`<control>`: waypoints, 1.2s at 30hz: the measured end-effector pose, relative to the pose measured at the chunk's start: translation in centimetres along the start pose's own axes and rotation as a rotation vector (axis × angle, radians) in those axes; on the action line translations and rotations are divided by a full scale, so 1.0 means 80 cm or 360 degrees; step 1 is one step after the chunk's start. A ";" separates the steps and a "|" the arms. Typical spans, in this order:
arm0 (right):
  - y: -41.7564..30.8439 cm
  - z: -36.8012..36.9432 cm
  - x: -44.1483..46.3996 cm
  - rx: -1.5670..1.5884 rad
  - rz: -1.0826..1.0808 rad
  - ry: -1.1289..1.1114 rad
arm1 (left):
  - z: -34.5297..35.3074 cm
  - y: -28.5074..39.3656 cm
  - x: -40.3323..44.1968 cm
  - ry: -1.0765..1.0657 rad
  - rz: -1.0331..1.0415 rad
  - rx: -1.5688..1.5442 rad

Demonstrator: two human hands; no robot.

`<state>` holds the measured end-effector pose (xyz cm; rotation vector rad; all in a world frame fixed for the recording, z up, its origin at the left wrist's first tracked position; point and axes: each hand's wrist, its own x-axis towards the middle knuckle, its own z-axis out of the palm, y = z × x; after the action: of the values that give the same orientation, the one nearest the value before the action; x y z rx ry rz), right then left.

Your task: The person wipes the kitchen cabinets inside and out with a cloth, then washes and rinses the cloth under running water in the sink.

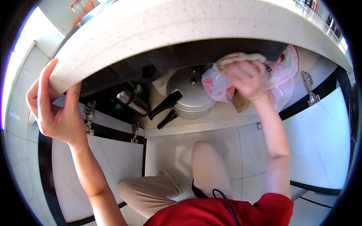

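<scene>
My left hand (56,109) grips the edge of the pale speckled countertop (158,30), fingers on top and thumb against its front. At the cabinet opening below, my right hand (247,81) is closed on a folded whitish cloth (239,57), slightly blurred. The cloth is close to the dark underside of the counter; I cannot tell whether it touches it. Behind and beside this hand are white and pink plastic bags (284,73) in the cabinet. To the left of them stands a metal pressure cooker (192,88) with black handles.
A steel flask (130,101) lies tilted among dark items at the cabinet's left. Both cabinet doors are swung out, the left door (94,165) and the right door (320,139), with metal hinges (310,88) showing. My bent knees are on the tiled floor side (166,150).
</scene>
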<state>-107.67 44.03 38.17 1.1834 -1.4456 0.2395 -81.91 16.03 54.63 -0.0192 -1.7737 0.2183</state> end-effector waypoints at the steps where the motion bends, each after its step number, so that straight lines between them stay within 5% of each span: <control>1: 0.018 -0.014 -0.008 0.0015 0.0038 -0.0067 | 0.001 0.000 0.000 0.0001 -0.0029 -0.0060; 7: 0.036 -0.032 -0.003 -0.0022 -0.0018 -0.0063 | 0.002 -0.011 -0.007 -0.0017 0.0094 -0.0010; 13: 0.053 -0.035 0.035 -0.0086 0.0851 0.0800 | 0.009 -0.018 -0.013 0.0192 -0.0059 0.0062; 15: 0.025 -0.018 0.003 -0.0190 0.0752 0.0398 | 0.009 -0.020 -0.017 0.0190 -0.0087 0.0011; 18: -0.035 -0.008 -0.071 0.0538 0.0805 0.0056 | 0.008 -0.012 -0.010 0.0120 0.0058 0.0041; 22: -0.137 -0.022 -0.256 0.0917 0.1439 -0.0613 | 0.006 -0.012 -0.009 0.0054 -0.0003 0.0078; 24: -0.194 0.012 -0.343 0.0606 0.1764 -0.0662 | 0.008 -0.006 -0.008 0.0081 0.0003 0.0031; 26: -0.289 0.071 -0.411 0.1119 0.2325 -0.0769 | 0.011 0.002 -0.008 0.0097 0.0008 -0.0031; 27: -0.300 0.065 -0.401 0.1096 0.2347 -0.0750 | 0.011 0.004 -0.008 0.0096 -0.0025 -0.0049; 29: -0.307 0.050 -0.381 0.0435 0.1084 -0.1030 | 0.006 -0.003 -0.010 0.0089 -0.0050 -0.0082; 33: -0.205 0.020 -0.494 0.0472 0.1268 -0.1261 | -0.004 -0.009 -0.010 0.0002 -0.0042 0.0074; 35: -0.147 0.002 -0.532 0.1175 0.1846 -0.0807 | -0.005 -0.016 -0.012 -0.0012 -0.0078 0.0175; 36: -0.126 -0.001 -0.543 0.1051 0.1972 -0.0869 | -0.005 -0.012 -0.011 -0.0030 -0.0124 0.0219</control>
<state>-109.12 61.58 -2.81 0.6743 -2.5759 1.4065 -81.22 15.07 54.04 0.1513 -1.7707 0.2844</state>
